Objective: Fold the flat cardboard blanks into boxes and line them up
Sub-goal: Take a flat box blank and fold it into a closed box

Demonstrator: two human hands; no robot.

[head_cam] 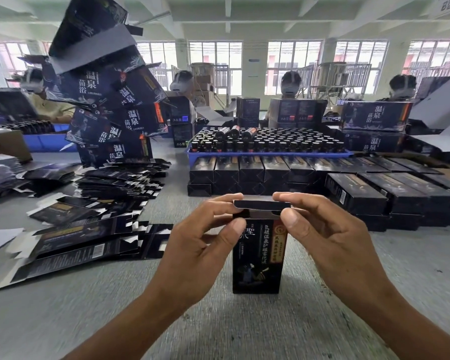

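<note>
— Black cardboard, standing upright on the grey table: is that the box being folded?

— Yes. It stands on its lower end, near the middle of the table, printed face toward the camera, with a red label strip down its right side. Its top flap is bent over at the upper end.

— How do the hands hold it?

— The left hand pinches the flap's left end, thumb below and fingers curled over the top. The right hand does the same at the right end, thumb pressed against the front corner.

— Where are the blanks?

— Flat blanks lie spread on the table to the left of the hands, and a thicker stack of blanks sits farther back on that side.

— And the finished ones?

— Folded boxes lie in a row just behind the hands, ends facing the camera. More dark boxes lie stacked to the right.

— Anything beyond that?

— A blue tray full of small dark bottles stands behind the row. A leaning tower of larger cartons rises at the left. Other people sit at the far side, partly hidden by cartons.
</note>
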